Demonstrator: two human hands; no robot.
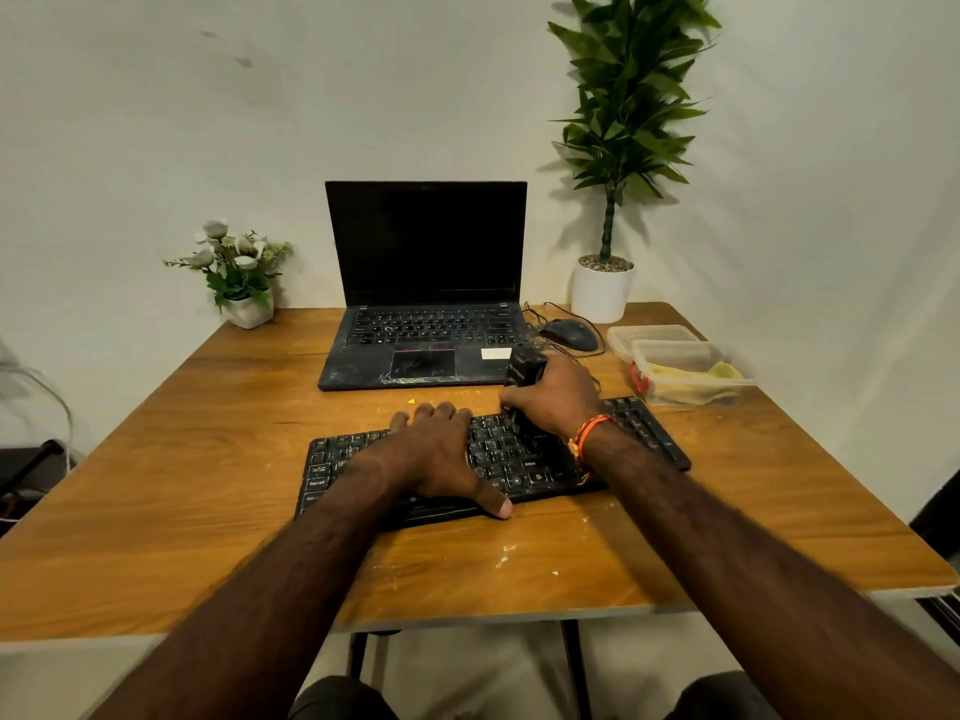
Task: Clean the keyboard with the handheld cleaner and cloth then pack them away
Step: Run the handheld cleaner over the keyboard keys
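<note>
The brown wooden table (171, 491) carries everything, with pale crumbs scattered over its near part. At its back stands an open black laptop (423, 304), dusty around its trackpad. In front of that lies the task's flat black external keyboard (639, 433), set at a slight angle and speckled with debris. At the right edge sits a clear plastic storage box (654, 337) holding the yellow cloth (722, 374), untouched, so the wiping step is judged not yet begun.

The left hand (434, 459) lies flat with straight fingers across the keyboard's middle, pressing it steady. The right hand (556, 400) is curled round the small black handheld cleaner (524, 368), gripping it with the nozzle end down on the keys right of centre.

This looks like the cleaner pass, part-way through. The next move probably calls for drawing the nozzle along the remaining rows while the flat hand shifts aside to uncover the keys beneath it.
</note>
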